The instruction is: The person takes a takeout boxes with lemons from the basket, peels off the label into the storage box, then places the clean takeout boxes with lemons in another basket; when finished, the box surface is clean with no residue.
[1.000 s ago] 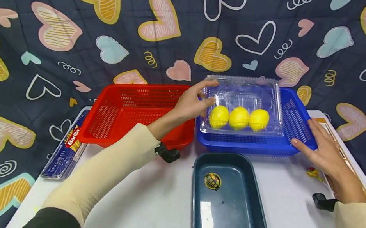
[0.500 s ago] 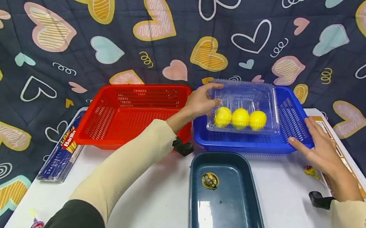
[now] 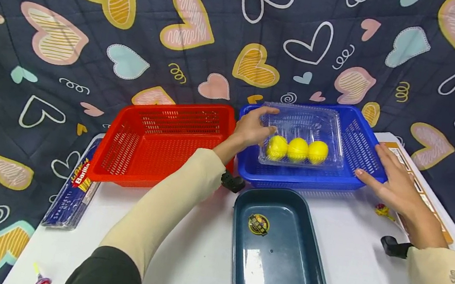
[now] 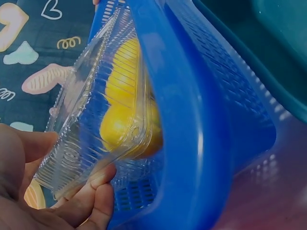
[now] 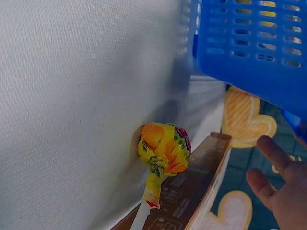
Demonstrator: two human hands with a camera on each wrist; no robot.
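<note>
My left hand (image 3: pixel 253 126) pinches the left edge of a clear plastic clamshell box (image 3: pixel 333 145), which holds 3 lemons (image 3: pixel 298 150). The box sits tilted within the blue basket (image 3: pixel 302 175); whether its underside touches the basket floor is hard to tell. Seen from the left wrist, the thumb (image 4: pixel 41 143) lies on one side of the box's rim and the curled fingers (image 4: pixel 100 187) on the other. My right hand (image 3: pixel 399 187) is at the basket's right rim with its fingers extended. The right wrist view shows only part of that hand (image 5: pixel 288 191), beside the basket (image 5: pixel 254 62).
Left of the blue basket stands a red basket (image 3: pixel 115 154), with a Barilla spaghetti pack (image 3: pixel 75 188) beside it. A dark teal tray (image 3: pixel 279 267) lies in front. A lollipop (image 3: pixel 384 210) and a brown-edged box (image 3: pixel 423 191) are at right; another wrapped lollipop (image 3: pixel 42 282) lies front left.
The clamshell box has come down and slightly back into the blue basket, with my left hand still gripping it. My right hand has stayed at the basket's rim. The head view has shifted slightly.
</note>
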